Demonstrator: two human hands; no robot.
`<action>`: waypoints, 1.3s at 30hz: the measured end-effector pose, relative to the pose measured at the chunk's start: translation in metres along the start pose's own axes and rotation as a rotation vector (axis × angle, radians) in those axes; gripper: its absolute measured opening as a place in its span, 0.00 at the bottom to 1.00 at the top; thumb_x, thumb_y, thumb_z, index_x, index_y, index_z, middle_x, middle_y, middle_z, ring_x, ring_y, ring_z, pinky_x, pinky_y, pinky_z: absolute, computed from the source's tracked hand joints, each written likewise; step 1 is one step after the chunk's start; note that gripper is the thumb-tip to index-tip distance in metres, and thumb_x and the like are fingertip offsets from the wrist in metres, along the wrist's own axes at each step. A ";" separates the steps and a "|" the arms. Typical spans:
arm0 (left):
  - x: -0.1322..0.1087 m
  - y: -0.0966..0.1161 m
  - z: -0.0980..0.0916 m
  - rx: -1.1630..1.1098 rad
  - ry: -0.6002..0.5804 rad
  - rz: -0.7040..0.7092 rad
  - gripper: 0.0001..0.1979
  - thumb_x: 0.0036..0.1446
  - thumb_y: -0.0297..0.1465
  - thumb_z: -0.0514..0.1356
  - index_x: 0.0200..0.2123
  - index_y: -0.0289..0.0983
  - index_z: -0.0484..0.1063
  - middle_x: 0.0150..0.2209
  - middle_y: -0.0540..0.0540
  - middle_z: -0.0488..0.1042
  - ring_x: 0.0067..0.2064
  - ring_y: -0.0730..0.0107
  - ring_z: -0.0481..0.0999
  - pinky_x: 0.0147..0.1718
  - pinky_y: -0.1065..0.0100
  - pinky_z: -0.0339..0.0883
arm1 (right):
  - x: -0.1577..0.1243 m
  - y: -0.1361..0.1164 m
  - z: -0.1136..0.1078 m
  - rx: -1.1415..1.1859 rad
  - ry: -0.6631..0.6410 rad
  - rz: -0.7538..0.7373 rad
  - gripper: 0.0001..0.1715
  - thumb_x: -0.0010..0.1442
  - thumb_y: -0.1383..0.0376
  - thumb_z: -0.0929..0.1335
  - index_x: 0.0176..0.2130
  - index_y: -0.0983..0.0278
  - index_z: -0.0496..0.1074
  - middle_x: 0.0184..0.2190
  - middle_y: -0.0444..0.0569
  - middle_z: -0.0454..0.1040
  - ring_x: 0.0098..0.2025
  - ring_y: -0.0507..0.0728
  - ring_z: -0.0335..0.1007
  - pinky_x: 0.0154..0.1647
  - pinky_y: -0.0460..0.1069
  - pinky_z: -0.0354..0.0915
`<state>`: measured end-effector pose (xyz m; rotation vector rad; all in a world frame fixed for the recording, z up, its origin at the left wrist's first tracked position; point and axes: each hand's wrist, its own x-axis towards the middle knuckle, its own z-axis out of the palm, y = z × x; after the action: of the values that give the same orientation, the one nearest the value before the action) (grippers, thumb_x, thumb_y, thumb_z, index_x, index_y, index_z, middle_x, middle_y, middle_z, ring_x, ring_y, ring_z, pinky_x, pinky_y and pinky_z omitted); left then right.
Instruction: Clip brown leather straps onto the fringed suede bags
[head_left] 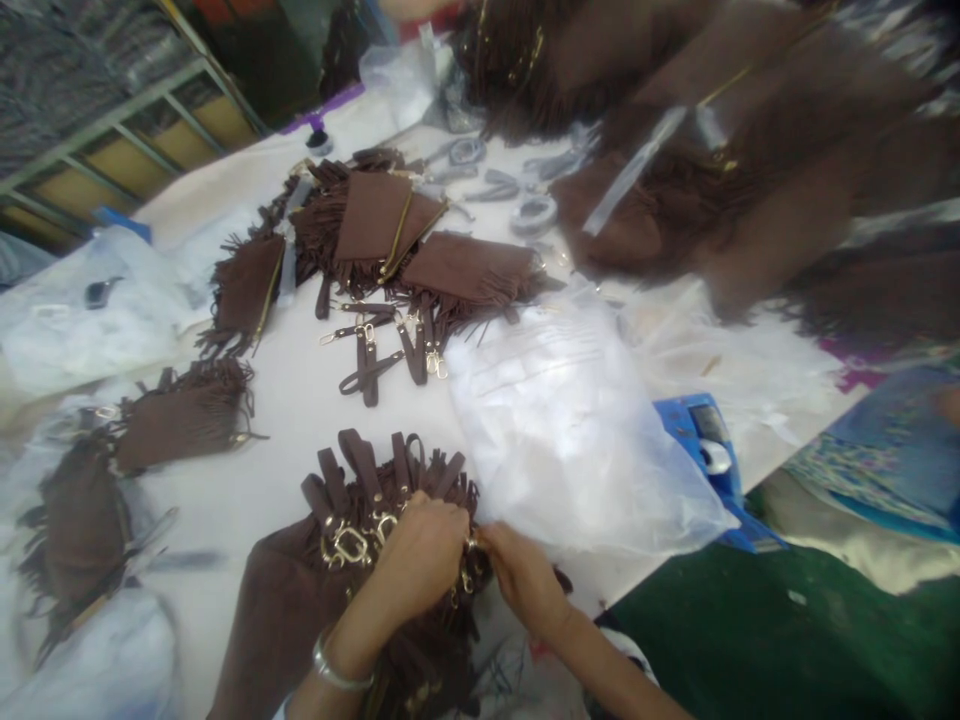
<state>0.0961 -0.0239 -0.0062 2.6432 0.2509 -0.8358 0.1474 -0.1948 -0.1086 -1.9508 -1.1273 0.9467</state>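
Close to me lies a pile of dark brown fringed suede bags. Across their fringe sit several brown wrist straps with gold clips. My left hand is closed over the right part of this row, its fingers bent around a wrist strap near its gold hardware. Beside it, my right hand pinches at the same gold hardware, fingertips almost touching the left hand. The fingers cover most of the piece between them, and the picture is somewhat blurred.
More loose straps lie mid-table below fringed pouches. A white plastic bag is right of the pile, beside a blue object. Brown bags heap up at the far right. Another person's patterned clothing shows at the right edge.
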 end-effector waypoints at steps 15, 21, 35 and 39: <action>-0.016 0.001 0.010 -0.140 0.275 0.204 0.10 0.65 0.32 0.57 0.30 0.38 0.71 0.34 0.49 0.75 0.36 0.66 0.70 0.39 0.61 0.56 | 0.091 -0.049 -0.117 -0.729 -0.256 -0.355 0.08 0.61 0.75 0.66 0.35 0.64 0.71 0.31 0.49 0.75 0.35 0.60 0.71 0.41 0.54 0.58; 0.001 -0.003 0.036 -0.063 0.202 0.185 0.12 0.60 0.37 0.62 0.40 0.34 0.77 0.40 0.42 0.79 0.50 0.55 0.71 0.53 0.55 0.56 | 0.169 -0.081 -0.070 -0.715 -0.395 -0.737 0.05 0.64 0.65 0.68 0.35 0.62 0.73 0.33 0.47 0.77 0.39 0.58 0.70 0.50 0.55 0.55; 0.043 -0.041 0.126 0.017 0.703 0.094 0.14 0.59 0.30 0.63 0.21 0.37 0.73 0.18 0.49 0.69 0.28 0.69 0.65 0.38 0.63 0.57 | 0.346 -0.068 0.000 -0.690 -0.121 -0.363 0.22 0.67 0.65 0.66 0.59 0.62 0.63 0.58 0.53 0.65 0.51 0.60 0.69 0.49 0.57 0.68; 0.043 -0.045 0.135 -0.010 0.771 0.120 0.16 0.61 0.30 0.62 0.20 0.37 0.71 0.18 0.51 0.68 0.28 0.70 0.64 0.38 0.64 0.56 | 0.332 -0.057 0.006 -0.673 -0.248 -0.429 0.12 0.65 0.69 0.67 0.49 0.64 0.72 0.49 0.49 0.72 0.50 0.58 0.68 0.49 0.56 0.67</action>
<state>0.0487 -0.0319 -0.1465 2.8093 0.2740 0.2549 0.2388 0.1275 -0.1472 -1.9715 -2.1177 0.6243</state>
